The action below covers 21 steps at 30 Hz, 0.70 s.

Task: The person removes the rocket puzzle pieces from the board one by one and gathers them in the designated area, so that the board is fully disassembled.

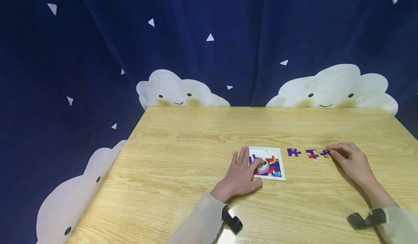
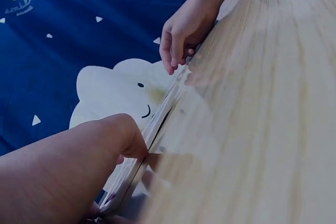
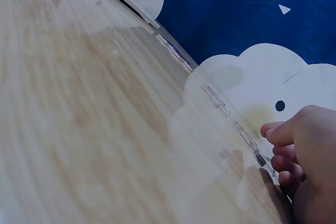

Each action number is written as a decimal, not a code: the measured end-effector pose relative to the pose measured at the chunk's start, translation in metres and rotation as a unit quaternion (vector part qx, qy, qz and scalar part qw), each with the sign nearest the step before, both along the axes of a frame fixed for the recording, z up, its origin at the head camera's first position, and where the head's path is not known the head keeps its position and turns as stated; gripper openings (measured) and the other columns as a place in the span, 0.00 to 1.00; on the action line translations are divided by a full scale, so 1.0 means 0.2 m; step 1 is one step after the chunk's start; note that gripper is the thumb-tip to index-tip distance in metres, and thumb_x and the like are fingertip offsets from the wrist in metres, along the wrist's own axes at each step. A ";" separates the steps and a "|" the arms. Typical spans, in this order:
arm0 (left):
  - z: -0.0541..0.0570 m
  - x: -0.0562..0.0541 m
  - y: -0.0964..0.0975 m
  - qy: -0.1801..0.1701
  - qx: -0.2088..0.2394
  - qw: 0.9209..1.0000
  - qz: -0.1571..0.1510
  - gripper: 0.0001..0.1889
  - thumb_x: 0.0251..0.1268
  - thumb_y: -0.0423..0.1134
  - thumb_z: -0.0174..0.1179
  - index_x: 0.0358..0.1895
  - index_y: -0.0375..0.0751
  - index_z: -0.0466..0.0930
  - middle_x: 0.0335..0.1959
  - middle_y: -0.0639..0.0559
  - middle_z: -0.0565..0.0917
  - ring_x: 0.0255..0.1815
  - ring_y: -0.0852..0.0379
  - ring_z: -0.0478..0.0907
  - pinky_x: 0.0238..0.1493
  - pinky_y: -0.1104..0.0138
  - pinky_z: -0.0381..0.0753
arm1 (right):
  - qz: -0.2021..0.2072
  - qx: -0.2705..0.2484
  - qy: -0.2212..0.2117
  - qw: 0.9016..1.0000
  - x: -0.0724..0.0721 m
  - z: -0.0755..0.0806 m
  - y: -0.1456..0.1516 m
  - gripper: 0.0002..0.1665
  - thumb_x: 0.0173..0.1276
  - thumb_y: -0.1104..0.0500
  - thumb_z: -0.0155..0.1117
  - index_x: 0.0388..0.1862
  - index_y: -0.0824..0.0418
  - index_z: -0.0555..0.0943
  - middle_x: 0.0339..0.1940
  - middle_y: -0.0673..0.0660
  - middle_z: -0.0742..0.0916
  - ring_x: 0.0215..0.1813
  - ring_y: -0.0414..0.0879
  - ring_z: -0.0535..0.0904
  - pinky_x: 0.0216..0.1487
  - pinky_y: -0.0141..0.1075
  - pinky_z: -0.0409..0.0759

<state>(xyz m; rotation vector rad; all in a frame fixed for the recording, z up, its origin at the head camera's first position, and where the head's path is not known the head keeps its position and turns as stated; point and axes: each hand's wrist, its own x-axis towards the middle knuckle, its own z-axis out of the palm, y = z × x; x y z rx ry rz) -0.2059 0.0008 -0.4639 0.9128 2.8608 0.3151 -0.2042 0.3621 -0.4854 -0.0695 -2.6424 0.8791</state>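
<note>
A small jigsaw puzzle in a white-rimmed tray (image 1: 280,164) lies on the table, its picture partly filled in and its upper part pale. My left hand (image 1: 240,175) rests across the left side of the tray, fingers spread, with one finger bent over the picture. Right of the tray lie loose jigsaw pieces: a purple one (image 1: 294,152), a red and purple one (image 1: 311,154) and a purple and orange one (image 1: 325,154). My right hand (image 1: 352,164) is beside the rightmost piece, its fingers loosely bent. In the right wrist view, no piece shows between the fingers (image 3: 283,135).
The wooden table (image 1: 183,139) reaches back to a dark blue curtain (image 1: 189,52) printed with white clouds and triangles. A black strap (image 1: 232,220) is on the left sleeve, another strap (image 1: 367,218) on the right. Light reflects off the table near the left sleeve.
</note>
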 end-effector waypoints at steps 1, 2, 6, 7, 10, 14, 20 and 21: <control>0.00 0.00 0.00 -0.002 0.005 1.000 0.001 0.29 0.63 0.56 0.50 0.69 0.62 0.60 0.80 0.32 0.43 0.83 0.42 0.37 0.82 0.48 0.41 | -0.001 0.000 -0.001 1.000 0.00 0.00 0.00 0.13 0.74 0.60 0.56 0.49 0.64 0.83 0.46 0.60 0.78 0.40 0.13 0.58 0.35 0.20 0.65; 0.00 0.00 0.00 -0.004 0.007 1.000 0.001 0.28 0.63 0.56 0.50 0.67 0.60 0.61 0.80 0.32 0.42 0.83 0.42 0.37 0.82 0.48 0.41 | -0.003 0.001 -0.001 1.000 0.00 0.00 0.00 0.13 0.74 0.59 0.56 0.49 0.64 0.83 0.46 0.59 0.78 0.40 0.13 0.58 0.35 0.20 0.65; -0.01 -0.01 -0.01 0.001 0.013 1.000 -0.003 0.23 0.64 0.56 0.50 0.60 0.56 0.64 0.80 0.33 0.43 0.83 0.42 0.37 0.82 0.48 0.41 | -0.001 -0.003 -0.002 1.000 -0.01 0.00 0.00 0.13 0.74 0.59 0.57 0.48 0.65 0.84 0.47 0.60 0.79 0.41 0.13 0.58 0.35 0.20 0.65; -0.01 -0.01 -0.02 0.004 0.016 1.000 -0.007 0.22 0.64 0.56 0.51 0.58 0.56 0.65 0.80 0.32 0.44 0.83 0.42 0.38 0.82 0.48 0.41 | -0.001 -0.004 -0.002 1.000 -0.01 0.00 0.00 0.13 0.74 0.59 0.57 0.48 0.64 0.84 0.46 0.60 0.79 0.41 0.13 0.58 0.35 0.20 0.65; -0.02 -0.02 -0.04 0.021 0.021 0.999 -0.023 0.19 0.66 0.56 0.50 0.57 0.56 0.68 0.79 0.32 0.46 0.82 0.41 0.40 0.82 0.47 0.44 | -0.001 -0.004 -0.002 1.000 0.00 0.00 0.00 0.13 0.74 0.58 0.57 0.48 0.64 0.84 0.46 0.58 0.78 0.41 0.13 0.59 0.35 0.19 0.66; -0.03 -0.02 -0.08 0.058 0.035 0.996 -0.050 0.20 0.69 0.54 0.51 0.61 0.57 0.73 0.78 0.33 0.54 0.81 0.41 0.48 0.81 0.48 0.51 | -0.001 -0.008 -0.005 1.000 0.00 0.00 0.00 0.14 0.74 0.57 0.57 0.49 0.65 0.83 0.47 0.60 0.78 0.41 0.13 0.58 0.35 0.19 0.65; -0.03 -0.02 -0.12 0.147 0.047 0.984 -0.085 0.21 0.72 0.55 0.53 0.64 0.58 0.77 0.72 0.37 0.68 0.76 0.45 0.64 0.76 0.51 0.64 | -0.005 -0.009 -0.002 1.000 0.01 0.01 -0.01 0.14 0.74 0.58 0.58 0.49 0.65 0.83 0.48 0.62 0.78 0.41 0.13 0.58 0.35 0.18 0.65; -0.03 -0.02 -0.13 0.160 0.048 0.982 -0.090 0.21 0.72 0.55 0.53 0.64 0.59 0.77 0.71 0.38 0.70 0.75 0.46 0.65 0.76 0.51 0.65 | -0.006 -0.009 0.001 1.000 0.01 0.01 -0.01 0.14 0.74 0.58 0.58 0.49 0.65 0.83 0.48 0.62 0.78 0.41 0.13 0.57 0.35 0.18 0.64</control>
